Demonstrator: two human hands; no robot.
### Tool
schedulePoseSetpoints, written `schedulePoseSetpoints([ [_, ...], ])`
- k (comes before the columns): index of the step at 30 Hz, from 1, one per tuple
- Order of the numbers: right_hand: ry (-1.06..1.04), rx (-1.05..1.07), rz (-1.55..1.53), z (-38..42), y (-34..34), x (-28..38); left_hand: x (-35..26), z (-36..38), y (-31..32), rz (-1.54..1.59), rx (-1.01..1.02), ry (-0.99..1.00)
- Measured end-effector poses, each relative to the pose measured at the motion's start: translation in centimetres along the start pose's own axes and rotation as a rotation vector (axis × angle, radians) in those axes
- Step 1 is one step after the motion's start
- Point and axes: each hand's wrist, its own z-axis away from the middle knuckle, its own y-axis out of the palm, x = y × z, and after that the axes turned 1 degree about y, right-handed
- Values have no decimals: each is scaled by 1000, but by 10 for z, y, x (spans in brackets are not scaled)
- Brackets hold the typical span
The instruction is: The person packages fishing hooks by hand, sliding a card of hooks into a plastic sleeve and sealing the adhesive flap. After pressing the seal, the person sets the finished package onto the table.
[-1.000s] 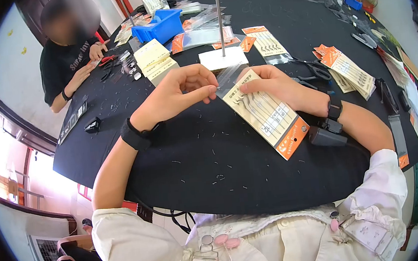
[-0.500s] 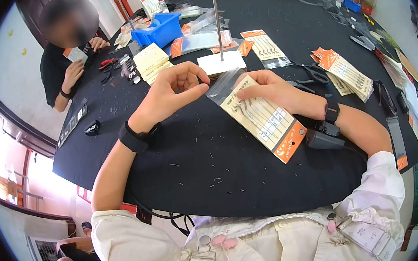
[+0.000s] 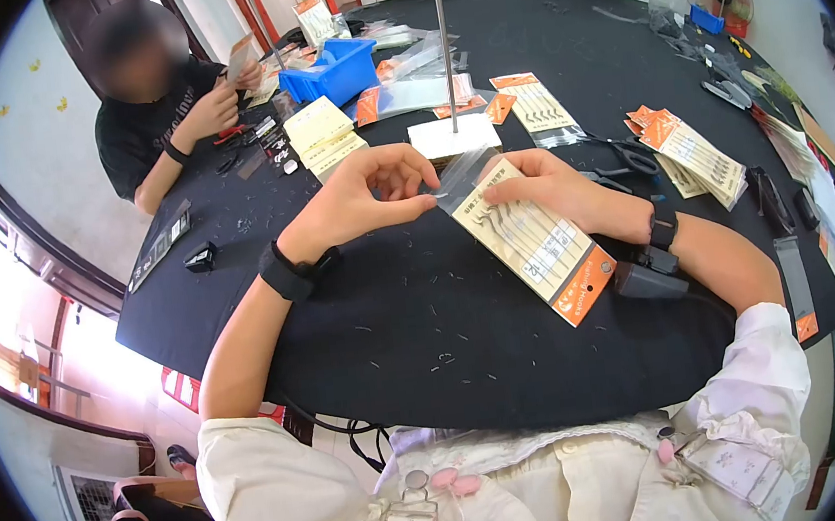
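The right hand grips a fishing-hook packet, thumb across its printed face, above the worktop toward its near edge. The packet slants, its orange end nearest that edge. The left hand curls at the packet's clear flap; whether its fingertips pinch the plastic, I cannot tell. Black-handled scissors and an orange-topped packet pile lie toward the worktop's right edge; a blue bin stands toward the far left edge.

Packet reads "Fishing Hooks" (white label: "12").
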Motion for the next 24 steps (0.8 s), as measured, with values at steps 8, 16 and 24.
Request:
schedulePoseSetpoints([
  [8, 0, 9, -12, -1, 0, 0, -3, -1, 0, -96, -8, 10],
  [16, -1, 10, 5, 0, 0, 2, -1, 0, 1, -105, -27, 28],
  [24, 9, 19, -28, 0, 0, 2, -5, 0, 1, -107, -36, 35],
])
